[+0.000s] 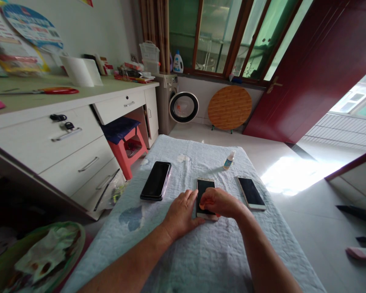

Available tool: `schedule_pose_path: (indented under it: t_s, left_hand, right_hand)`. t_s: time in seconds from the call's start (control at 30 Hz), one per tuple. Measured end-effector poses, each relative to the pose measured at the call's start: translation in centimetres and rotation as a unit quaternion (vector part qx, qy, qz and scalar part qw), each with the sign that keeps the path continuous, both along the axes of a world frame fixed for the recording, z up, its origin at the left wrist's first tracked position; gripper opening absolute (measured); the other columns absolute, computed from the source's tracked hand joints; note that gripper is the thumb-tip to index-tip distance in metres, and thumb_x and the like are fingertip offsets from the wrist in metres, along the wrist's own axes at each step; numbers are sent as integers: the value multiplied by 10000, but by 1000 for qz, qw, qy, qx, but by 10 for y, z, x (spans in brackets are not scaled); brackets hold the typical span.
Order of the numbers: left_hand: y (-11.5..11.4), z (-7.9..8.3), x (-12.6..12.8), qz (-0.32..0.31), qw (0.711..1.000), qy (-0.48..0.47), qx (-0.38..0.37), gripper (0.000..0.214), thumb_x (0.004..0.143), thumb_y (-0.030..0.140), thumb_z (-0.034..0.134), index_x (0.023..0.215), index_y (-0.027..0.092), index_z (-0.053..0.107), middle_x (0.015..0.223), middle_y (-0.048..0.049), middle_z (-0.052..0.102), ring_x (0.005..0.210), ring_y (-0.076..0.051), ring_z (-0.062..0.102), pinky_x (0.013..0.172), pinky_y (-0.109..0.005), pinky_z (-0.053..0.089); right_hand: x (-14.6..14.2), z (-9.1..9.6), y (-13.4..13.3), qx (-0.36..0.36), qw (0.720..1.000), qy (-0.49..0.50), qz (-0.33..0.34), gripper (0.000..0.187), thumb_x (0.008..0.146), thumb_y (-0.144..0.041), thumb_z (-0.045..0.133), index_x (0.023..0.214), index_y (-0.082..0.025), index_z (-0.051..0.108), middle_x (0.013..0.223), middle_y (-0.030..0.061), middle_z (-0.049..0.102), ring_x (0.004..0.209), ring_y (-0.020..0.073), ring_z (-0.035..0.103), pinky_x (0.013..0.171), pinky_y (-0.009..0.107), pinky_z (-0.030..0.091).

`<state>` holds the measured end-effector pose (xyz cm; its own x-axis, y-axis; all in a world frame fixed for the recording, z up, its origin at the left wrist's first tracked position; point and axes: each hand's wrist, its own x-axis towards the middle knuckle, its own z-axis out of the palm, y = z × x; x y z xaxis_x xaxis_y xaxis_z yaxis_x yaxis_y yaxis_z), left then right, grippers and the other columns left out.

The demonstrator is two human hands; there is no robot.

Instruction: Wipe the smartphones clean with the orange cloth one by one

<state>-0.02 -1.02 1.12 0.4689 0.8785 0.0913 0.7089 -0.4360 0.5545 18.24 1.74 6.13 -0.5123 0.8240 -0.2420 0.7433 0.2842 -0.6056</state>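
A gold-framed smartphone point(206, 185) lies face up on the bed-like surface in front of me. My left hand point(183, 211) holds it in place, fingers along its left edge and thumb at its lower corner. Over the dark screen, my right hand point(221, 201) is closed on a small orange cloth point(202, 207), mostly hidden under the fingers and pressed to the glass. To the left rests a larger black smartphone point(156, 181). A white-framed smartphone point(251, 193) lies to the right, and a small spray bottle point(229, 160) stands behind it.
Pale blue quilted cover point(183, 156) spreads under everything. A white desk point(79, 150) with drawers runs along the left, near a red stool point(129, 150). A green bin point(76, 236) stands at lower left. Behind are a washing machine point(164, 101) and a round wooden tabletop point(230, 106).
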Motion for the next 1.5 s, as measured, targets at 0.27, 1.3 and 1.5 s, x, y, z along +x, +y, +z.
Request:
schedule_pose_path:
  t_s: [0.27, 1.3, 1.5]
  left_hand:
    - [0, -4, 2, 7, 1000, 18, -10, 909, 690, 433, 713, 1416, 173, 232, 1400, -156, 429, 1296, -317, 398, 1066, -442, 330]
    - [0, -2, 1, -1, 1000, -4, 12, 682, 691, 484, 720, 1276, 226, 482, 1181, -79, 517, 1092, -288, 512, 981, -407, 399]
    - [-1, 1, 0, -3, 1000, 3, 16, 658, 689, 467, 728, 1258, 224, 503, 1195, -82, 522, 1081, -283, 524, 968, -401, 419]
  right_hand:
    - [-13, -6, 2, 64, 998, -18, 15, 122, 740, -108, 570, 721, -161, 678, 747, 0, 591, 603, 77, 515, 579, 187, 351]
    - [15, -43, 58, 238, 938, -90, -234, 197, 856, -260, 522, 876, -193, 706, 820, 39, 610, 757, 146, 567, 710, 238, 378]
    - [31, -43, 53, 214, 944, -90, -236, 179, 825, -268, 562, 874, -177, 709, 813, 45, 635, 785, 158, 577, 729, 245, 390]
